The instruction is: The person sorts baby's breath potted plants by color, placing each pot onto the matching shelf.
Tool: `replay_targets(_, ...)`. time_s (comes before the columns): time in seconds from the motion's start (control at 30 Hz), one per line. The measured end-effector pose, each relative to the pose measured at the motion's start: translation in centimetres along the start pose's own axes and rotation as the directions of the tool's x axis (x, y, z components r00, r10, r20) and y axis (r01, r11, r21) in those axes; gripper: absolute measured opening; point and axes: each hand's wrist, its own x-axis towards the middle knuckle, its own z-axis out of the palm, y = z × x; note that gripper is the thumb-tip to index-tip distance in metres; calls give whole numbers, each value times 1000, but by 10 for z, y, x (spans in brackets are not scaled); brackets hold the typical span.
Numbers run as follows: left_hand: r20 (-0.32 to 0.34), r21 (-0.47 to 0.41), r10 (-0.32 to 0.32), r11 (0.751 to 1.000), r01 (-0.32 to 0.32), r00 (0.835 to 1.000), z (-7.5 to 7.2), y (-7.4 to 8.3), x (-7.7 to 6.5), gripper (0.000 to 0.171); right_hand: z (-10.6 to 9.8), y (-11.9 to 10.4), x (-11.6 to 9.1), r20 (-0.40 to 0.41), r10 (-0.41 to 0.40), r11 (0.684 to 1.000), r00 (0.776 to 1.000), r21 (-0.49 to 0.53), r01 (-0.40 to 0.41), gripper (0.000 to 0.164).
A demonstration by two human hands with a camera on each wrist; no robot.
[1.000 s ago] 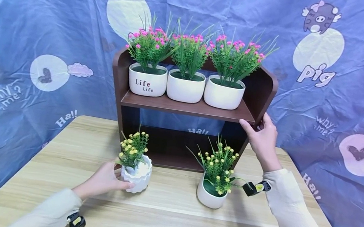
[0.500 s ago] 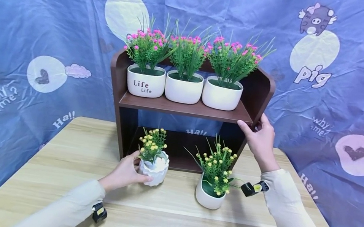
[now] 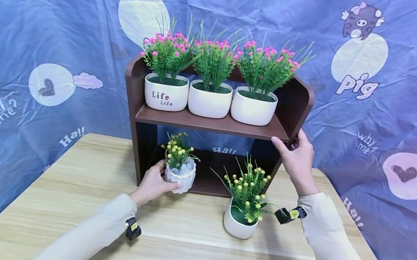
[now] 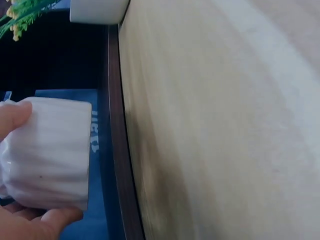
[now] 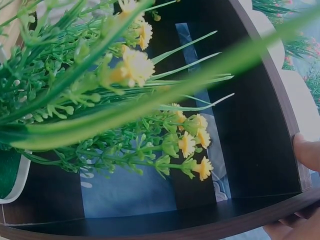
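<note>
My left hand (image 3: 154, 185) grips a white fluted pot (image 3: 182, 176) with a yellow-flowered plant, thumb on the front and fingers round the side. It overlaps the front of the lower shelf (image 3: 209, 185); the left wrist view shows the pot (image 4: 50, 152) held on its side wall near the shelf's edge (image 4: 120, 140). With thumb at the upper board's front edge and fingers behind the side panel, my right hand (image 3: 299, 161) holds the dark brown rack (image 3: 300, 109). A smooth white pot (image 3: 239, 226) of yellow flowers stands on the table before the rack's right half.
On the upper shelf, three white oval pots with pink flowers stand in a row: one lettered "Life" (image 3: 165, 98), a middle one (image 3: 209, 103) and a right one (image 3: 253, 109). A blue printed cloth (image 3: 66, 10) hangs behind the wooden table (image 3: 43, 213).
My left hand has carried the white fluted pot rightward, then up and away, from the table to the lower shelf's front. My right hand keeps its hold on the rack.
</note>
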Motion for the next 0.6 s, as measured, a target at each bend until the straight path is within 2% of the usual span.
replay_targets(0.3, -121, 107, -27, 993, 40, 992, 5, -4, 15, 83, -1, 0, -1, 4, 6, 1000, 1000, -1, -6, 54)
replay_targets(0.6, -205, 128, -69, 987, 96, 976, 13, -11, 23, 84, 1, 0, -1, 1, 4, 1000, 1000, 13, -4, 53)
